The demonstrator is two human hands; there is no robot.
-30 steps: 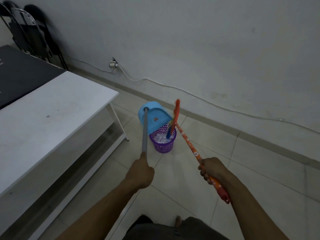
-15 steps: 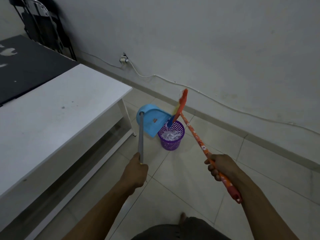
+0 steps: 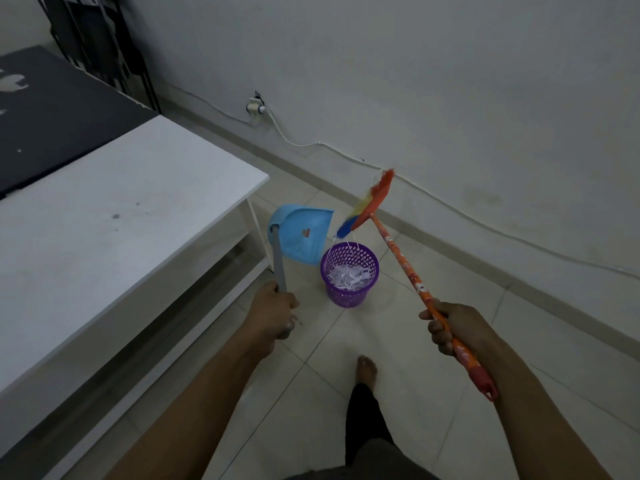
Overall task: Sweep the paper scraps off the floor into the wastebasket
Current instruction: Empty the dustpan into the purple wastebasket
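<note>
A purple mesh wastebasket stands on the tiled floor with white paper scraps inside it. My left hand grips the grey handle of a blue dustpan, which hangs tilted just left of and behind the basket. My right hand grips the orange patterned handle of a broom. Its multicoloured head is lifted in the air above and behind the basket, near the wall.
A white table with a lower shelf fills the left side, a black surface behind it. A white cable runs along the wall from a socket. My bare foot stands on the tiles below the basket.
The dustpan has swung away from over the basket to its left. The broom head has risen out of the basket toward the wall. The view has shifted back.
</note>
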